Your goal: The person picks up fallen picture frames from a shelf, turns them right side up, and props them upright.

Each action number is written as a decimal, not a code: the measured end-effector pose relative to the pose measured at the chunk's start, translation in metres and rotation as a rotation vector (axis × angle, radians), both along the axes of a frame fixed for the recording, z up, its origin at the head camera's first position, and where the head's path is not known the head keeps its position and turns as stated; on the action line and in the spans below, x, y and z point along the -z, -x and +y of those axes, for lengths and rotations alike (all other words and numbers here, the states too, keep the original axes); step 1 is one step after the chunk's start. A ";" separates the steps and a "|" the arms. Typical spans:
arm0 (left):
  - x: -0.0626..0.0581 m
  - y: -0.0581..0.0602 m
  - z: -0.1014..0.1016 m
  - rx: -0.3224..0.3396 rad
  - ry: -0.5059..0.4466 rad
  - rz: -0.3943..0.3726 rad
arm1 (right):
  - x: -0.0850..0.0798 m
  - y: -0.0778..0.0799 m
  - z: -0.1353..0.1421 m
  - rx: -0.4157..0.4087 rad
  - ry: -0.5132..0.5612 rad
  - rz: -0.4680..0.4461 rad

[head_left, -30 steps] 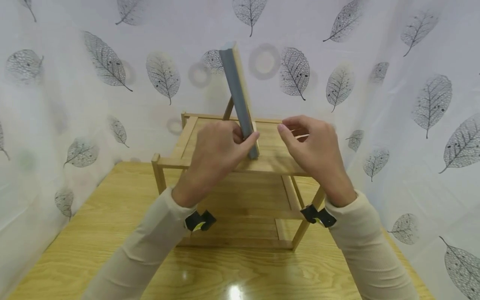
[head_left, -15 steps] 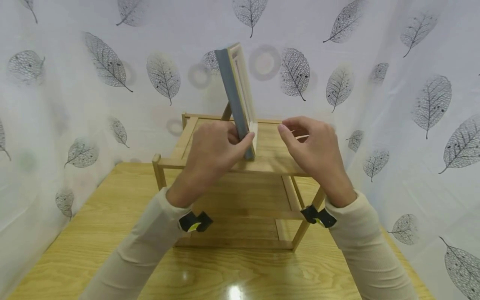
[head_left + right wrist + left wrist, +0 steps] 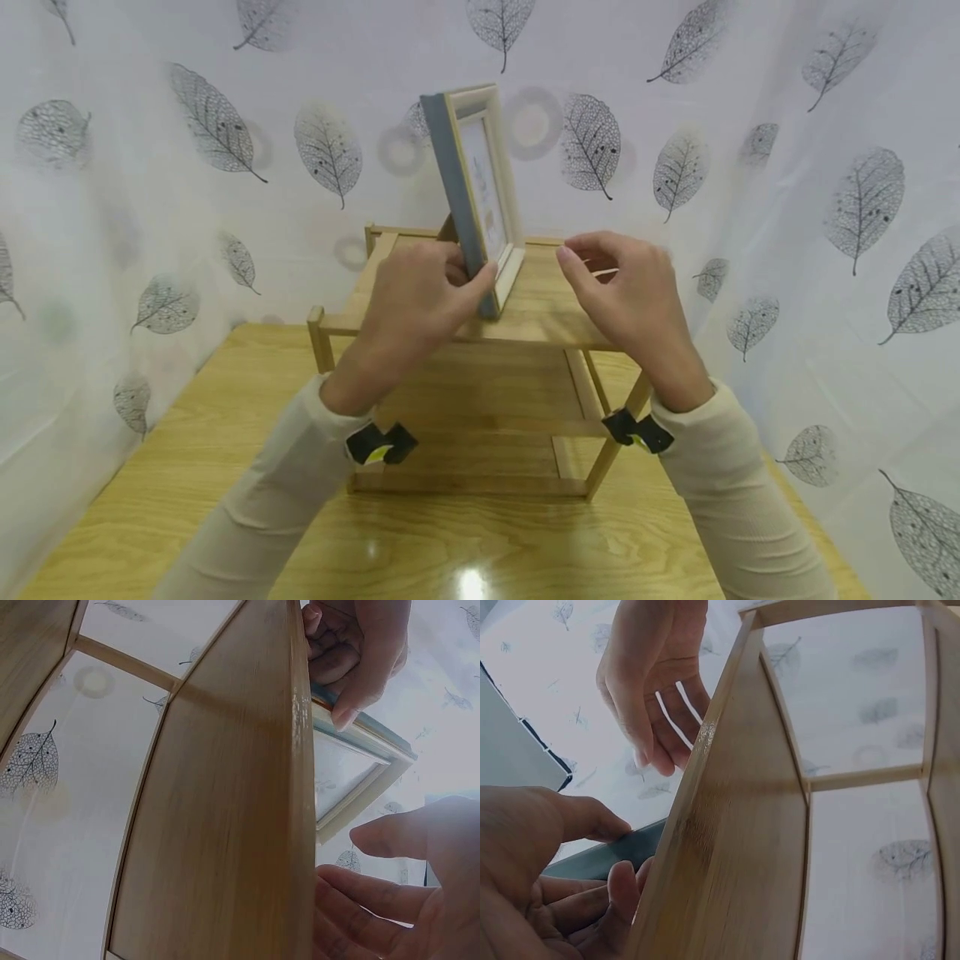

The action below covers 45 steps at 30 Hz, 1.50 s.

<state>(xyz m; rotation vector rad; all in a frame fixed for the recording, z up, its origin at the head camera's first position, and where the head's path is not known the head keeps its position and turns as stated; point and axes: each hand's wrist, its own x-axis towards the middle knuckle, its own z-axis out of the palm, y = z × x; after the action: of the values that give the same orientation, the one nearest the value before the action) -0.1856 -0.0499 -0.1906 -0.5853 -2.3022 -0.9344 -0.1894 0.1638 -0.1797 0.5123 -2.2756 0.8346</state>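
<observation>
A picture frame with a blue-grey outer edge and a cream front stands on the top board of a wooden shelf, its face turned toward the right. My left hand pinches its near lower edge between thumb and fingers; in the right wrist view, the left thumb presses on the frame's edge. Behind the frame, a brown support leg shows in part. My right hand hovers over the right side of the shelf, fingers loosely bent, touching neither the frame nor anything else that I can make out.
The shelf has lower boards under the top one and stands on a wood-grain table. A white curtain printed with grey leaves hangs behind and at both sides. Black bands sit on both wrists.
My left hand has shifted slightly left, turning the picture frame so that its cream front and picture come into sight. My right hand has stayed in place.
</observation>
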 end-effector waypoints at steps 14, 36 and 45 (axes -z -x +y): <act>-0.007 -0.002 -0.010 -0.022 0.009 -0.102 | -0.001 0.003 0.001 0.003 0.002 -0.038; -0.005 0.000 -0.018 -0.042 0.074 -0.203 | 0.004 0.009 0.006 0.032 -0.168 -0.348; -0.003 0.002 -0.023 -0.081 0.136 -0.224 | 0.004 0.012 0.004 0.056 -0.198 -0.405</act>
<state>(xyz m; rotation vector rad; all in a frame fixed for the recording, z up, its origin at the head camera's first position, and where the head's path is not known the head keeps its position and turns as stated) -0.1872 -0.0733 -0.1881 -0.4587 -2.5850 -0.8469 -0.2012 0.1673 -0.1839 0.3894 -2.7504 0.7409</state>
